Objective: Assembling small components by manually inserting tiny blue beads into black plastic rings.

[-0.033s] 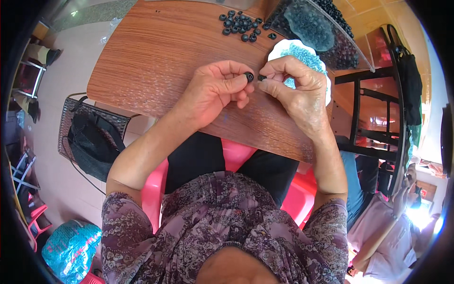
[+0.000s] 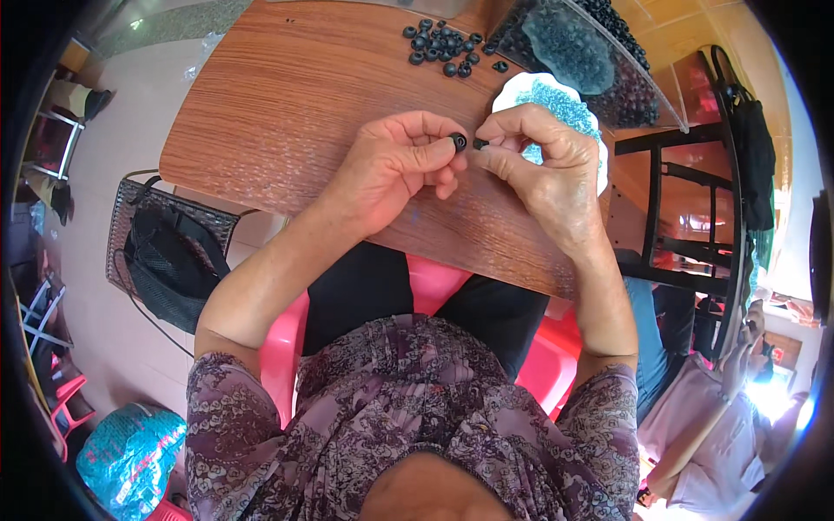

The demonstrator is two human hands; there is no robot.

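Between the thumb and forefinger of my left hand [image 2: 395, 165] is a small round black part [image 2: 458, 141] with a ring-like opening facing my right hand. My right hand [image 2: 547, 165] pinches a smaller black piece [image 2: 480, 144], mostly covered by the fingertips. A narrow gap separates the two pieces above the wooden table [image 2: 287, 113]. Under and behind my right hand lies a white scalloped plate [image 2: 512, 89] heaped with tiny teal pieces [image 2: 556, 102]. Several similar black round parts [image 2: 439, 43] lie loose beyond my hands.
A clear bin [image 2: 638, 113] full of dark parts, with a translucent scalloped dish [image 2: 569, 52] showing at it, stands at the far right. A black metal rack [image 2: 686, 174] is right of the table. A chair holding a black bag [image 2: 169, 252] stands left. Another person [image 2: 708, 425] is at lower right.
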